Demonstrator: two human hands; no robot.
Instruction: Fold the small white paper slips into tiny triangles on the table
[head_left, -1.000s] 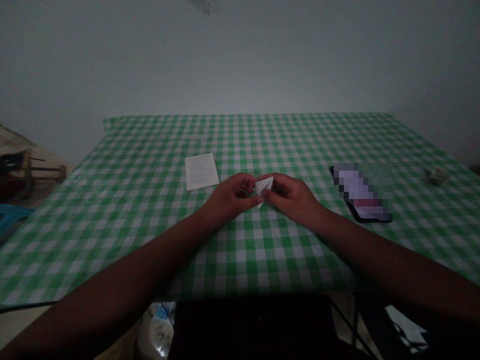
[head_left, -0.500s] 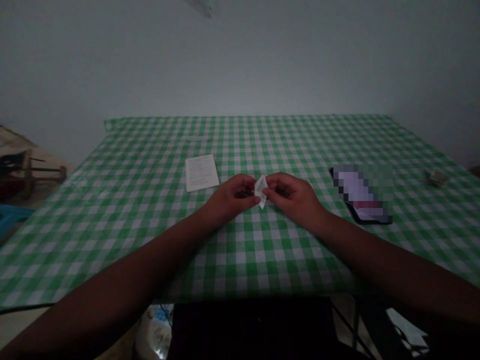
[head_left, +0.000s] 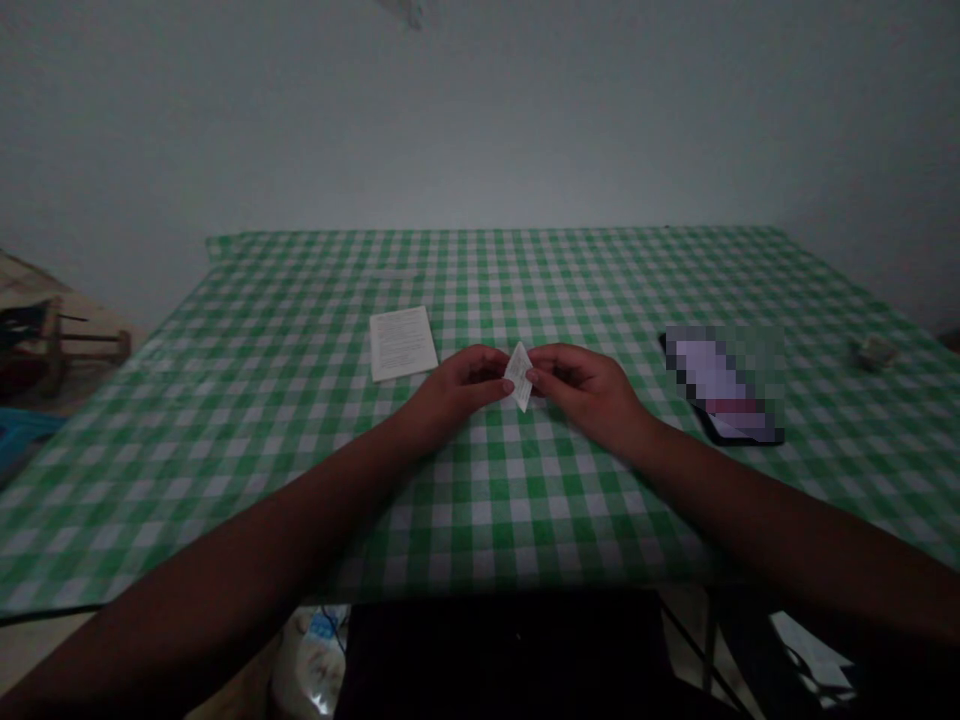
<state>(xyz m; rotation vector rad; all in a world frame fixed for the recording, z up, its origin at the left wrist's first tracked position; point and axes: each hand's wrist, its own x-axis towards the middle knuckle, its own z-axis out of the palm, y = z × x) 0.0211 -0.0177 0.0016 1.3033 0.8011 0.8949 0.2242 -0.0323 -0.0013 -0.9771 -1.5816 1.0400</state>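
Observation:
Between my two hands is a small folded piece of paper [head_left: 519, 377], white with printed lines and roughly diamond-shaped. My left hand [head_left: 466, 385] pinches its left side between thumb and fingers. At its right side, the thumb and forefinger of my right hand [head_left: 581, 385] grip the paper. Both hands are held just over the checked tablecloth, near the middle of the table. Left of my left hand lies a stack of printed paper sheets or a thin booklet [head_left: 403, 344].
A green-and-white checked cloth [head_left: 525, 500] covers the table. On the right lies a phone [head_left: 720, 390] with a blurred screen, and farther right a small crumpled item [head_left: 874, 352]. A wooden chair-like frame [head_left: 60, 345] and a blue stool-like object [head_left: 26, 435] stand beyond the left edge.
The folded paper has turned slightly, and its front now shows as a flatter, fuller diamond. My fingers have shifted a little on its edges.

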